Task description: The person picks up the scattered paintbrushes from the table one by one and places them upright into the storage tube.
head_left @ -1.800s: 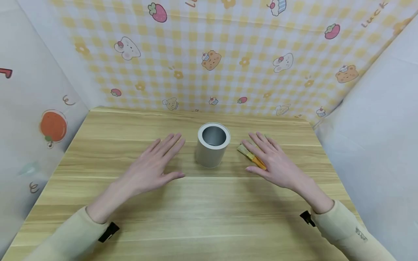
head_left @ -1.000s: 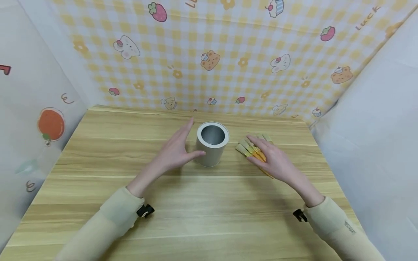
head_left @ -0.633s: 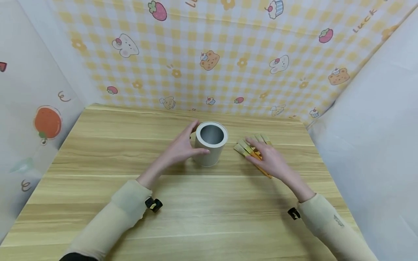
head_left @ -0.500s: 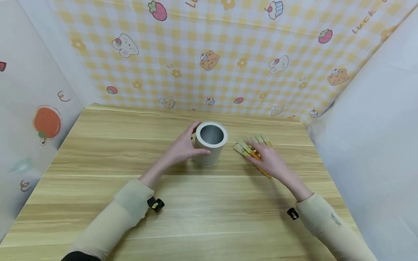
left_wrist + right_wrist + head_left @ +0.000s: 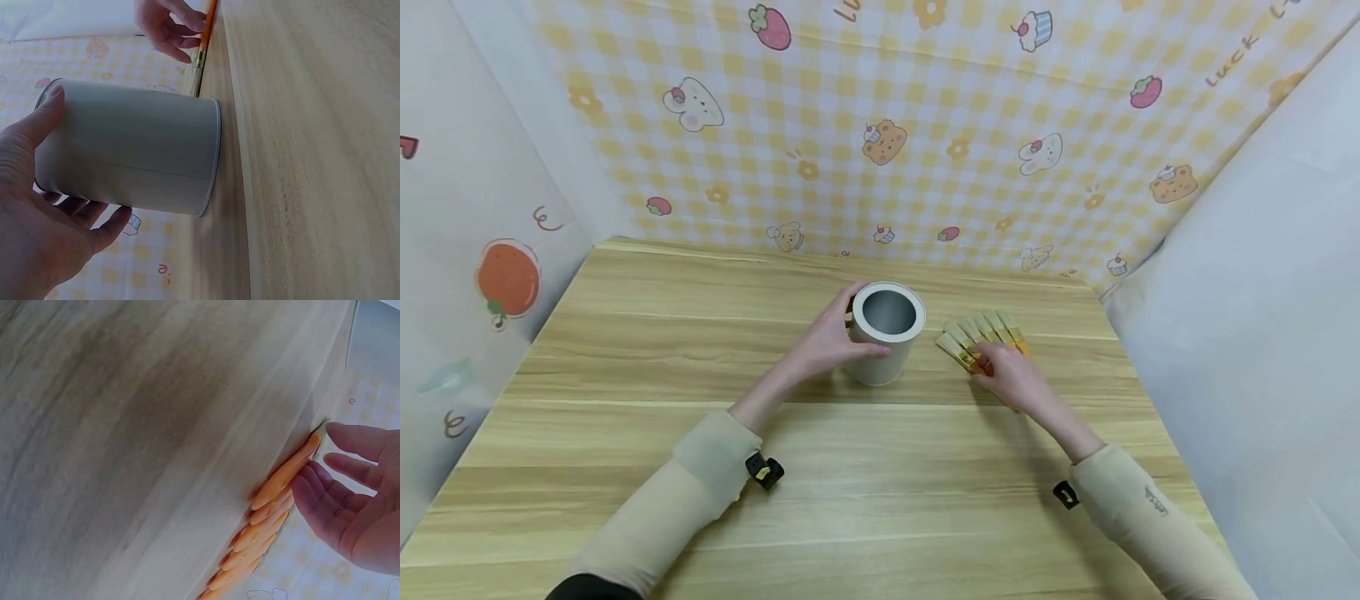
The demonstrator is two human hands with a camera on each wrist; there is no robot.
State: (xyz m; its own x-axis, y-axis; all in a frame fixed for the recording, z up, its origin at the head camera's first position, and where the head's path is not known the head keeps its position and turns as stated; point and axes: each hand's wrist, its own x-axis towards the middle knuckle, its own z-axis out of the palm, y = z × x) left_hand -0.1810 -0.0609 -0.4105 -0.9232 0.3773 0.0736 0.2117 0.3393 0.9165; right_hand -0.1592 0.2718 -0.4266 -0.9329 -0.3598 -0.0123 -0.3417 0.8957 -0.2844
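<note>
A light grey cylindrical canister (image 5: 880, 362) with a thick pale rim and an open, hollow top stands upright on the wooden table. My left hand (image 5: 829, 340) grips it from the left; in the left wrist view the thumb lies near the rim and the fingers curl round the other side. To its right, several flat paintbrushes (image 5: 992, 325) with pale bristles and orange handles lie fanned out. My right hand (image 5: 1011, 375) has curled fingers and thumb round the nearest paintbrush (image 5: 286, 472), close to its metal band. That hand hides most of the handles in the head view.
The wood-grain table (image 5: 865, 492) spreads out in front of both arms. Behind it hangs a yellow checked cloth (image 5: 820, 108) with cartoon prints. White sheets border the left (image 5: 445, 192) and right (image 5: 1262, 317) sides.
My left hand has moved right, from beside the canister to round it. My right hand has lowered over the paintbrushes and curled its fingers in at the nearest one.
</note>
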